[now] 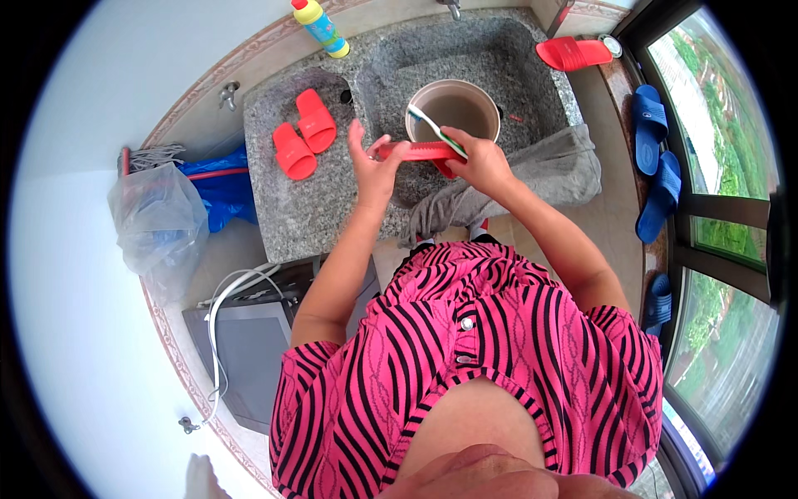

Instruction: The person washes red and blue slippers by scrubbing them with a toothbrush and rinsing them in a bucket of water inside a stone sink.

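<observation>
Between my two hands is a red slipper (419,150), turned on its side above the stone sink. My left hand (378,163) grips one end with the thumb, its other fingers spread upward. In my right hand (479,159) is a white and green toothbrush (434,128), its bristles pointing up and left, and the fingers also touch the slipper's other end. Below the toothbrush head stands a round bucket (492,118) of murky water in the right basin. A pair of red slippers, one upper (317,121) and one lower (294,151), lies on the left slab.
A grey cloth (517,178) hangs over the sink's front edge (576,118). A yellow bottle (322,28) stands at the back. Another red slipper (573,53) lies back right. Blue slippers (650,128) line the windowsill. A washing machine (249,355) and plastic bag (159,224) are left.
</observation>
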Tool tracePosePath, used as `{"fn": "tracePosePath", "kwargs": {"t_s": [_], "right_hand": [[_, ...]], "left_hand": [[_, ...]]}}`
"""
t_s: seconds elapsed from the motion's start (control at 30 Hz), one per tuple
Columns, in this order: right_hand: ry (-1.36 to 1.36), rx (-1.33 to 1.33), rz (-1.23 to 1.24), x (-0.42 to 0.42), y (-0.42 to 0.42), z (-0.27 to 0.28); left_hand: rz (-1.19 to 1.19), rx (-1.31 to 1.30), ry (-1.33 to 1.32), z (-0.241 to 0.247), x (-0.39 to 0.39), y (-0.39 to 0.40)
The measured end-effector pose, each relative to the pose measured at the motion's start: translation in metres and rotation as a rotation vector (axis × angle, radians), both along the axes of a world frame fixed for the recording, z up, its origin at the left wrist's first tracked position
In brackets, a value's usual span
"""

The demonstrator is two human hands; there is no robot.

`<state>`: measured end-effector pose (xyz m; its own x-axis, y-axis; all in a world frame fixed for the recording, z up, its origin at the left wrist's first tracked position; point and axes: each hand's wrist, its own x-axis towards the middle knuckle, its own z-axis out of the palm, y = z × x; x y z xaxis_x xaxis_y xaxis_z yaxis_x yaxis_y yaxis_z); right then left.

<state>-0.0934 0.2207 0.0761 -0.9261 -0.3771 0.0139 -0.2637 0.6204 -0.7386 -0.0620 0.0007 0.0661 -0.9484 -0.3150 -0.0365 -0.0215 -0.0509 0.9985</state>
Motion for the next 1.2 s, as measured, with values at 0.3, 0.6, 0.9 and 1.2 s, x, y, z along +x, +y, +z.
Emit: {"fn": "tracePosePath", "kwargs": {"t_s": [0.3,0.6,0.9,1.2], "right_hand": [[-0.259,-0.646,-0.154,0.014,-0.039,-0.009],[0.345,-0.197,0.165,0.03,-0.007,0.006],[0.042,-0.294,0.074,0.009,0.002,-0.002],[-0.037,-0.397,0.098,0.039,-0.004,0.042]], "left_hand": [[-0.147,0.324,-0.085,-0.03,0.009,0.038],[-0.421,-0.107,-0.374,-0.021,-0.004,-0.031],[-0.68,-0.433,-0.325,-0.015,0.02,-0.04],[-0.305,-0.572,-0.2,0.017,0.024,-0.007]]}}
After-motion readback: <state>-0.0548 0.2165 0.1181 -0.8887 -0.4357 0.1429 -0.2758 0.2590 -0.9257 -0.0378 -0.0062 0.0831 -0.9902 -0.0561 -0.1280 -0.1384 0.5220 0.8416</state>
